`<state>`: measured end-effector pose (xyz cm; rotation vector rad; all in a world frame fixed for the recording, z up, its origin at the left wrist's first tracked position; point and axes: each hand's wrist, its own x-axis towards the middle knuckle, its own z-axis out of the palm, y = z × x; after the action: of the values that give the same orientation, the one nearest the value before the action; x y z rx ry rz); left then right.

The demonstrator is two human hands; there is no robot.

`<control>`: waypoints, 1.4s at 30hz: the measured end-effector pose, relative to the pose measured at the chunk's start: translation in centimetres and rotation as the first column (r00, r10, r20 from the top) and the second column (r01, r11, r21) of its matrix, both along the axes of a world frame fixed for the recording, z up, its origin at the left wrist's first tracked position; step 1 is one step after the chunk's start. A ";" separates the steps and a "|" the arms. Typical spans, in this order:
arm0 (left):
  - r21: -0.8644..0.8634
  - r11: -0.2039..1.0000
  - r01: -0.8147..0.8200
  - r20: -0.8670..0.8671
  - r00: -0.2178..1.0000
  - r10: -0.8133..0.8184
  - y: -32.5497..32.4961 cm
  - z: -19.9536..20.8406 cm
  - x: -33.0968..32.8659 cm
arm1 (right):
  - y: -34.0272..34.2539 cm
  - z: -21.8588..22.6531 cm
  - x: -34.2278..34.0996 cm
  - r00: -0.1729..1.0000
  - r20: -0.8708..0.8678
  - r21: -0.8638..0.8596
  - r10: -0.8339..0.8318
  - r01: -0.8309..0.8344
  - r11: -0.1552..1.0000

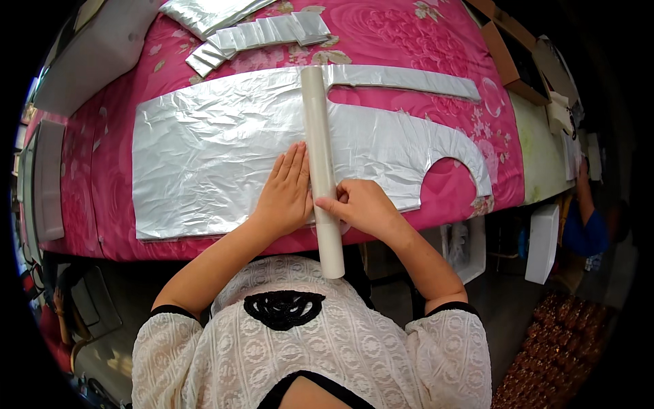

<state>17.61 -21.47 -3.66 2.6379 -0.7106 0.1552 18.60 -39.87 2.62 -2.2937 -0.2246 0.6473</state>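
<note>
A long, smooth, pale cream tube (317, 129) stands nearly upright in the middle of the frame. Its upper part lies across a crinkled silver sheet (211, 150), and its lower end juts past the near edge of a desk covered in pink flower-patterned cloth (102, 177), over the wearer's white lace-patterned top with black trim (306, 354).

The left hand (288, 191) lies flat on the sheet, just left of the tube; its grip holds nothing, the fingers straight and side by side, with the hand's inner edge against the tube. The right hand (364, 208) is on the tube's right side, the thumb laid over the tube and the fingers curled in; whether this grip pinches it firmly I cannot tell.

The sheet's broad, straight-edged end fills the left of the desk. Toward the right it divides into a narrow straight strip at the top and a wider part with a rounded notch at the lower edge; pink cloth shows between them.

Above the sheet, at upper left of centre, is a row of overlapping folded silver packets (262, 37), near a larger folded silver sheet (211, 13). Brown cardboard boxes (501, 58) stand at the upper right, and a person in a blue top (584, 232) is at the right edge.
</note>
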 end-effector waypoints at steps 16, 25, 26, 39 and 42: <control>0.054 0.998 0.011 -0.046 0.999 -0.008 0.0 0.2 0.2 | -5.6 -3.9 21.8 0.646 -0.646 0.763 -0.406 0.539 -0.357; 0.049 0.999 -0.001 -0.012 1.000 0.001 0.2 -0.2 0.0 | 4.2 6.1 16.5 0.911 0.090 0.942 -0.403 0.053 0.332; 0.039 0.999 -0.005 -0.009 1.000 0.006 0.4 -0.3 0.0 | 8.2 4.6 15.1 0.929 0.198 0.845 -0.314 0.001 0.535; -0.002 0.999 0.048 -0.003 0.999 -0.048 2.4 -1.3 -0.7 | 28.7 -1.3 1.1 0.766 0.273 0.382 0.582 -0.641 0.665; -0.074 0.996 -0.050 0.025 0.998 0.052 6.7 1.5 -2.6 | 19.0 -0.7 1.3 0.652 0.721 0.376 0.233 -0.652 0.659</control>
<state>15.02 -14.74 -2.19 2.5896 -0.6341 0.2274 19.90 -20.91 1.97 -1.6922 -1.2224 -0.0233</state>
